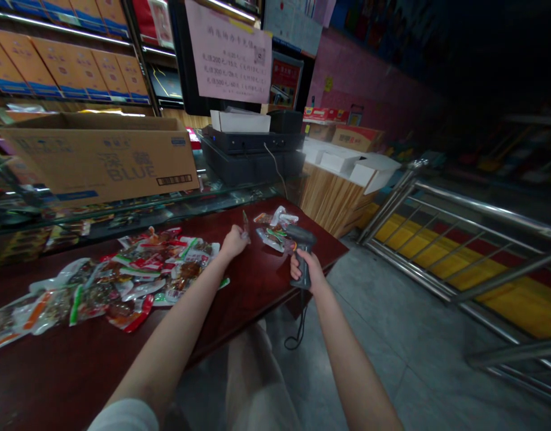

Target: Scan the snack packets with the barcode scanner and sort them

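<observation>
My right hand (307, 268) is closed around the handle of a dark grey barcode scanner (303, 238), its black cord hanging below the table edge. Closed on a small clear snack packet (245, 225), my left hand (236, 240) is above the dark red table (252, 281); the packet stands nearly edge-on, so its print cannot be read. Several packets (275, 224) lie in a small group just beyond the scanner. To the left of my left arm spreads a large pile of clear, vacuum-type snack packets (154, 266) with red, green and orange edges.
An open cardboard box (109, 158) stands on the glass counter at the left. Behind the table are a black cash register (252, 149) and a monitor with a pink paper sign (230, 54). A metal railing (437, 239) runs along the right. White boxes (342, 158) top a wooden cabinet.
</observation>
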Tool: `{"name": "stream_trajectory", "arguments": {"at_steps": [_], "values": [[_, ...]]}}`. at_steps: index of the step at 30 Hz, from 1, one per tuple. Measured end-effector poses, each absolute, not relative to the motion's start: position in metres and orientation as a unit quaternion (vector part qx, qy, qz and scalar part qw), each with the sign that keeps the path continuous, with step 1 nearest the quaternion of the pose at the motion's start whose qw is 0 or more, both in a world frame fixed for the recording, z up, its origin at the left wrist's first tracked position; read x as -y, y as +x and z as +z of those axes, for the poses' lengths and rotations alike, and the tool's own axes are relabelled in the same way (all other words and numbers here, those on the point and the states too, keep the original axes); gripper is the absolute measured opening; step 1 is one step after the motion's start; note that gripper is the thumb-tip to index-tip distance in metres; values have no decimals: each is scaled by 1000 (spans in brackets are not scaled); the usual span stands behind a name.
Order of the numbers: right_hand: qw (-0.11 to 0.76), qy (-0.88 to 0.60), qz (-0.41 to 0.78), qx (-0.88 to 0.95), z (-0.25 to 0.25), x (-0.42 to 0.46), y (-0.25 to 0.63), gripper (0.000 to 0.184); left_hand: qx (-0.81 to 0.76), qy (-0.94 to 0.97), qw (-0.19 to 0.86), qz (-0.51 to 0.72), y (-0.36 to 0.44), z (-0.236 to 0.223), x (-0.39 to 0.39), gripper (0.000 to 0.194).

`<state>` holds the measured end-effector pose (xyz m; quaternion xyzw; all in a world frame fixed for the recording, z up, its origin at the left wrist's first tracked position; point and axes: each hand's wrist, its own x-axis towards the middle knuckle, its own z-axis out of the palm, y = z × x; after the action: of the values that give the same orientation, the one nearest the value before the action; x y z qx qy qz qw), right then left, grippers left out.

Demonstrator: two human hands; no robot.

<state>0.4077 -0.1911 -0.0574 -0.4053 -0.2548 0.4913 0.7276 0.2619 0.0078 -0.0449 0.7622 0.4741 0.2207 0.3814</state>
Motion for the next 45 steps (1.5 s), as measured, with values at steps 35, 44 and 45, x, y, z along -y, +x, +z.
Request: {"name": "stream_trajectory", "arguments": {"at_steps": [35, 44, 45], "values": [[717, -355, 518, 303, -58, 180, 341, 34, -525, 797, 104, 281, 149, 2, 44, 43], [762, -386, 433, 288, -43, 184, 401, 31, -510, 818, -85, 251, 132, -5, 32, 56], [764, -388, 430, 283, -43, 184, 406, 32, -472, 852, -64, 218, 136, -8, 33, 52]]}}
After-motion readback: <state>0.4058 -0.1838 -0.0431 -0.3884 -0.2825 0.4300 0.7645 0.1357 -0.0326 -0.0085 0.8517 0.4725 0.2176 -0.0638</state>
